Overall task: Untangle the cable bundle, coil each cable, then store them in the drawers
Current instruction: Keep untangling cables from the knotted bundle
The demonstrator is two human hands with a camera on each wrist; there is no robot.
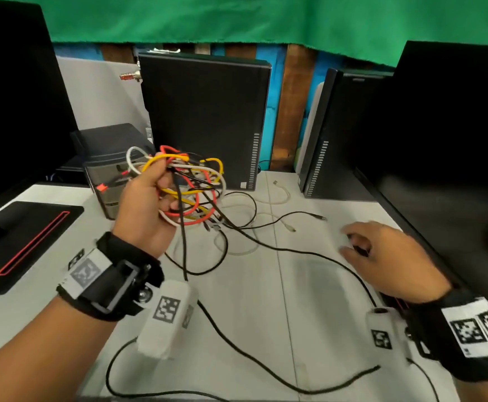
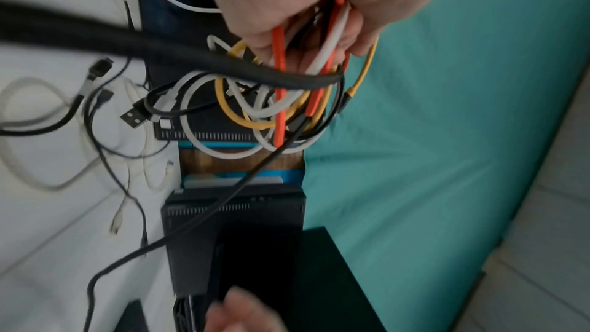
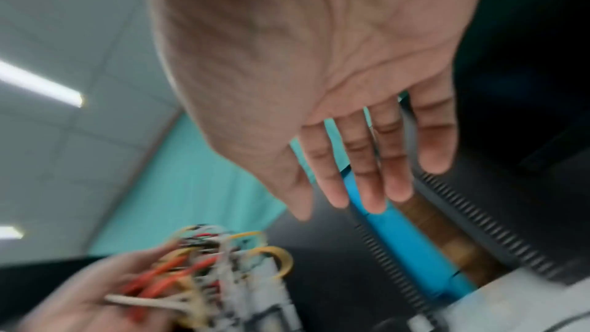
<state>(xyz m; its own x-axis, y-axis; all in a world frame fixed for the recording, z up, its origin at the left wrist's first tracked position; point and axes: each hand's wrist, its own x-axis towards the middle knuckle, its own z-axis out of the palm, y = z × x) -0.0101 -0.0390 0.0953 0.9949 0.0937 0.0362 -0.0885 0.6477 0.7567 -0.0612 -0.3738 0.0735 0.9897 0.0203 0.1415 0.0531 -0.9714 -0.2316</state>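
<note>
Our left hand [image 1: 147,204] grips cable bundle [image 1: 196,187], fingers curled round red, yellow, white and black loops, bundle raised above table [image 1: 266,300] in front of drawer unit [image 1: 106,169]. Black cable [image 1: 266,369] trails from bundle down across table. White cable [image 1: 277,195] and more loose ends lie on table behind. Our right hand [image 1: 387,256] hovers over table, fingers spread, holding nothing. Computer tower [image 1: 205,117] stands behind bundle.
</note>
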